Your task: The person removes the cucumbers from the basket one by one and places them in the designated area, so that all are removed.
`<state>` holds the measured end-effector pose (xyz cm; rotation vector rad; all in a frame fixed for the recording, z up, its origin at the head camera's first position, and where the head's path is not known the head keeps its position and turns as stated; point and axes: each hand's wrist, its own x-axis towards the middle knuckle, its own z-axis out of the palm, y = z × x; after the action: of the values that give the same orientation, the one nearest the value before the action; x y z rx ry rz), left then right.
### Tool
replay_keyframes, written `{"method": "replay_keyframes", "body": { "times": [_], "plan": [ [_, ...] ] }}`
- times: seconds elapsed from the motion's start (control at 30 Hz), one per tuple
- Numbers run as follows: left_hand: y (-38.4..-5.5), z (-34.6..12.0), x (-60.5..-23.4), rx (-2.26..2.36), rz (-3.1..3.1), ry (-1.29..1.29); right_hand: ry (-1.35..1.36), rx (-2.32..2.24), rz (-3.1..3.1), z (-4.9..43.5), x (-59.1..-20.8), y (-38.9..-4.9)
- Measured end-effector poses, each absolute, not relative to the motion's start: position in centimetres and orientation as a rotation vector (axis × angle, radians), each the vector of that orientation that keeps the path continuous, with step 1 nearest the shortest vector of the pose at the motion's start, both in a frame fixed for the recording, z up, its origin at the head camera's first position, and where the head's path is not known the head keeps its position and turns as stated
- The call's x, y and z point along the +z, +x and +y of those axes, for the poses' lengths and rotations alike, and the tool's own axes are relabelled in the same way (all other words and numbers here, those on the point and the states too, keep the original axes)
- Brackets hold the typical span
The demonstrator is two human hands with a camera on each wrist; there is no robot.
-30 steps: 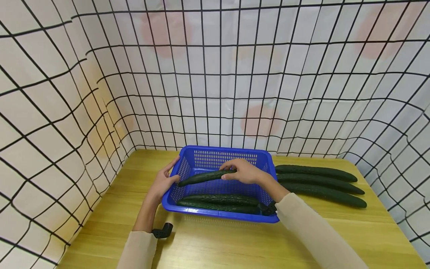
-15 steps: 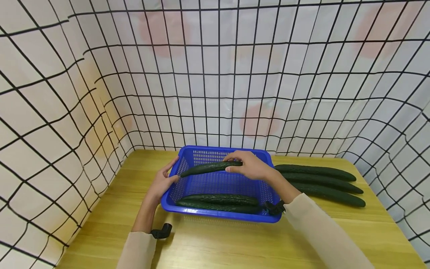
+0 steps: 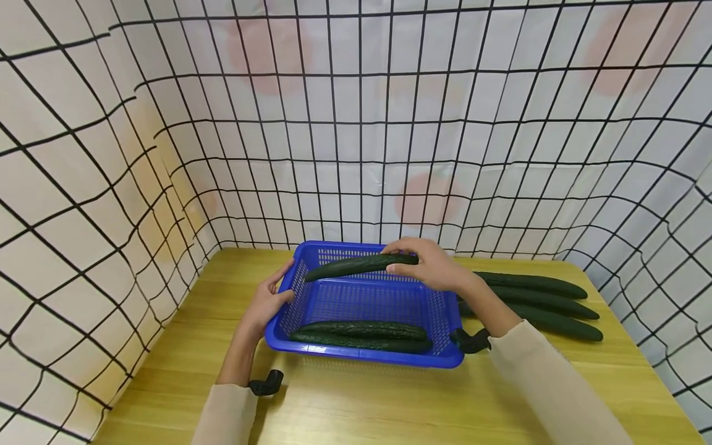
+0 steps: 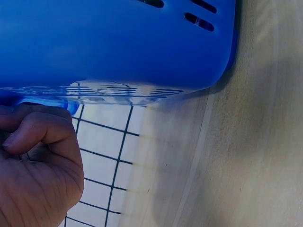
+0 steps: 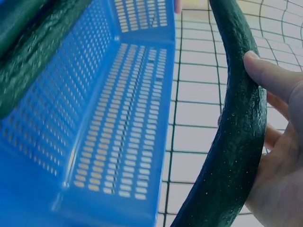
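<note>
My right hand grips a long dark green cucumber near its right end, thumb in front. It is raised over the back part of a blue plastic basket, its left end dipping slightly. In the right wrist view the curved cucumber lies between thumb and fingers, beside the basket's slotted wall. My left hand holds the basket's left rim, thumb on the inner side; the left wrist view shows its curled fingers at the rim. Two cucumbers lie side by side along the basket's front wall.
Three more cucumbers lie on the wooden table right of the basket, partly behind my right forearm. A white wall covering with a black grid stands behind and at both sides. Each wrist carries a small black camera.
My right hand has lifted the cucumber and moved it back and to the right, its left end leaving the left thumb's side. The left hand stays on the basket rim.
</note>
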<state>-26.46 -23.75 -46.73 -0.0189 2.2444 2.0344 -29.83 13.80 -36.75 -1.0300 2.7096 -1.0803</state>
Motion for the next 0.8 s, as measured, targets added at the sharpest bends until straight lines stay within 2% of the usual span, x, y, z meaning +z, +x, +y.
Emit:
{"method": "replay_keyframes", "body": {
  "times": [0.3, 0.8],
  "plan": [
    [-26.3, -23.7, -46.5, 2.024, 2.255, -0.011, -0.954, -1.065, 2.769, 17.9, -37.2, -29.3],
    [-26.6, -23.9, -46.9, 2.037, 2.239, 0.001, -0.721, -0.978, 2.91, 26.5, -38.9, -26.5]
  ]
}}
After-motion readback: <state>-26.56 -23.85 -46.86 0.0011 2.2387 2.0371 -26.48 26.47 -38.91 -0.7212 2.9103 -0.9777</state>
